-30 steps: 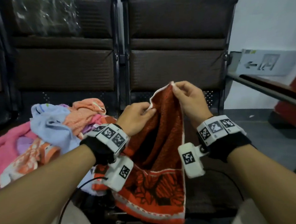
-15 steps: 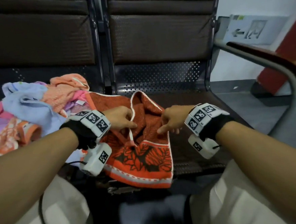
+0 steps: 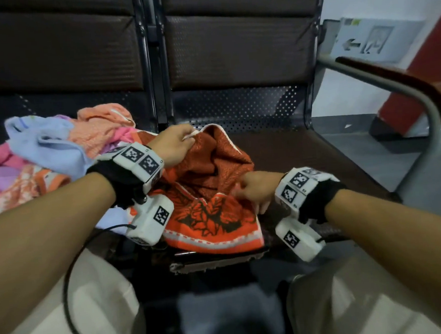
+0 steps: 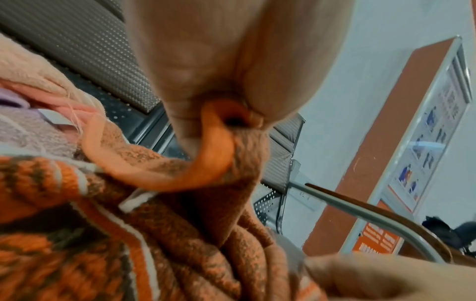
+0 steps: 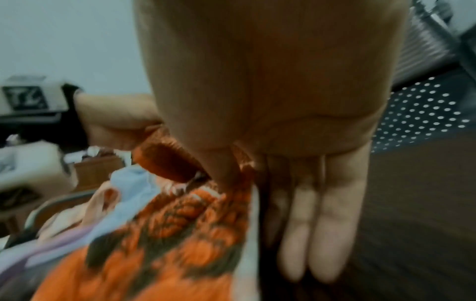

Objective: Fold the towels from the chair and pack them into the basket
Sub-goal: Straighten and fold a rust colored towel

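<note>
An orange-red towel [image 3: 209,172] with a dark leaf pattern lies crumpled on the right chair seat [image 3: 304,155]. My left hand [image 3: 178,143] pinches the towel's white-trimmed far edge. In the left wrist view the thumb and a finger of that hand [image 4: 226,120] close on the rolled hem of the towel [image 4: 180,224]. My right hand [image 3: 249,191] is at the towel's right edge nearer to me. There its thumb [image 5: 224,169] presses the towel [image 5: 167,244] in a pinch while the other fingers [image 5: 329,234] hang straight. No basket is in view.
A loose pile of towels [image 3: 56,152], blue, peach and pink, covers the left seat. A metal armrest with a wooden top [image 3: 391,82] bounds the right seat. A white sign box [image 3: 372,39] stands on the floor by the wall. My knees are below the seat's front edge.
The towel, held up in the air a second ago, now lies on the seat. My left hand has moved to its far edge; my right hand has dropped to its near right edge.
</note>
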Tool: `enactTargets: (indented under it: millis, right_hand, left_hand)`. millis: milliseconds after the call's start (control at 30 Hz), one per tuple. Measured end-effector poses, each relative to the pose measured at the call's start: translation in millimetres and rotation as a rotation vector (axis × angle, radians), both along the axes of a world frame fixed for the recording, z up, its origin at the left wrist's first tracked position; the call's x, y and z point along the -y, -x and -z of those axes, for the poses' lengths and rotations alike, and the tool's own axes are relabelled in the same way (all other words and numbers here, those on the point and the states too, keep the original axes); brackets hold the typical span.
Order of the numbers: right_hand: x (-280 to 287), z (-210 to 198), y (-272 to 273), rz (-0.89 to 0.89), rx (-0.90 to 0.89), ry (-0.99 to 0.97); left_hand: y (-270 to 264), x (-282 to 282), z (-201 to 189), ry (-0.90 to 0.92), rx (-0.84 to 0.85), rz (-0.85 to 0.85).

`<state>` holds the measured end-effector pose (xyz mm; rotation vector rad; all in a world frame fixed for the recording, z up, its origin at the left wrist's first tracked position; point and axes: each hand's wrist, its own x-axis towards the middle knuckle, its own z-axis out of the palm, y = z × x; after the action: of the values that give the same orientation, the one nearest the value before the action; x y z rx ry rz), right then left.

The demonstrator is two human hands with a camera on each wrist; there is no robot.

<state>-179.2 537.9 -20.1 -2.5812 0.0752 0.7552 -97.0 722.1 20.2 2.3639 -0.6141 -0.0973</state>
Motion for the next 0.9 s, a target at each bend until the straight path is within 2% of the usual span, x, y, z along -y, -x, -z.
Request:
enactTargets:
  millis: [100, 167, 300, 400, 500, 567, 667, 733, 800, 833, 900]
  right_hand:
    - [5.3, -21.5, -20.0, 0.108, 0.279, -0.206]
    - [7.2, -41.5, -33.6, 0.211, 0.441, -0.404]
    - [10.3, -68.2, -48.7, 0.512, 0.695, -0.726]
    - [10.2, -70.7, -45.3, 0.504, 0.592, -0.977]
    - [10.1, -72.7, -46.1, 0.398, 0.467, -1.027]
    - [13.3, -74.1, -48.2, 0.279, 0.440, -1.047]
    - [21.5, -69.2, -49.2, 0.197, 0.490, -0.922]
    - [23.8, -62.7, -49.1, 0.184, 0.627, -0.605]
    - [20.2, -58.9, -49.7, 0.085, 0.795, -0.194]
    - [15.9, -58.1, -49.1, 0.014, 0.858, -0.085]
    - [5.9, -56.5, -48.8, -0.091, 0.956, -0.098]
  left_hand:
    - [-2.5, 1.6, -9.4, 0.092, 0.011, -0.120]
    - [-2.6, 5.5, -18.0, 0.220, -0.012, -0.181]
    - [3.4, 14.7, -38.4, 0.547, -0.233, -0.199]
    - [7.0, 18.9, -47.3, 0.698, -0.371, -0.170]
    - [0.4, 17.0, -46.6, 0.600, -0.342, -0.158]
    - [-3.4, 13.2, -46.1, 0.637, -0.407, -0.156]
    - [-9.1, 4.6, -42.1, 0.780, -0.437, -0.214]
    - [-13.8, -0.1, -36.6, 0.801, -0.436, -0.246]
    - [-14.2, -1.2, -30.2, 0.776, -0.432, -0.266]
    - [-12.4, 0.0, -26.4, 0.741, -0.428, -0.271]
    - [-8.6, 5.0, -20.3, 0.670, -0.427, -0.262]
